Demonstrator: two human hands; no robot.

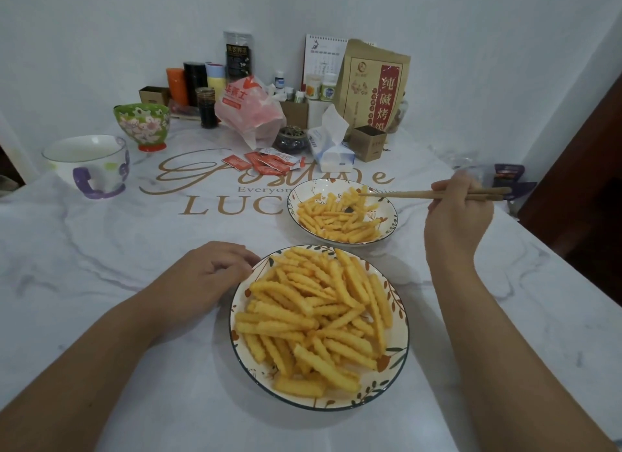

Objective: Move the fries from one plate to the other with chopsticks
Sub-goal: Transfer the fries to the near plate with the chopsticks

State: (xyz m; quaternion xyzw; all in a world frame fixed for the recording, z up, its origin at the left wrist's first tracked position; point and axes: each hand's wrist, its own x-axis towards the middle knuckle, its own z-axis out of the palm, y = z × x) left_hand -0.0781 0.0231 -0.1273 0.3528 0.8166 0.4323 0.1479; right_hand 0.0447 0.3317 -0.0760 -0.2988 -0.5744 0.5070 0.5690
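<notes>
the near plate (402,337) is heaped with crinkle-cut fries (316,317), piled almost to its leaf-patterned rim. the far plate (392,212), just beyond it and slightly to the right, holds a thinner layer of the same fries (336,217), with bare patches of the dish showing through. at far left on the counter (134,317) stands a white mug (87,163) with a purple handle, its inside pale; behind it a green flowered bowl (143,123) on a red foot, contents hidden. a tissue pack (331,142) with a sheet pulled up sits beyond the far plate, beside a small open brown box (368,142).

the counter's cloth carries gold script and the letters "luc" with "everyon" above them — the rest is covered by the far plate. a pink plastic bag (250,110) bears red chinese characters; a tall kraft bag (372,84) has a red panel reading 纯碱烤. red sauce sachets (269,162) lie near the script, their print too small to read.

the right hand (459,212) grips a pair of chopsticks (420,194) held level, tips over the far plate's far edge, touching a fry there. the left hand (215,273) rests on the counter, fingers loosely curled and holding nothing, fingertips just at the near plate's left rim.
</notes>
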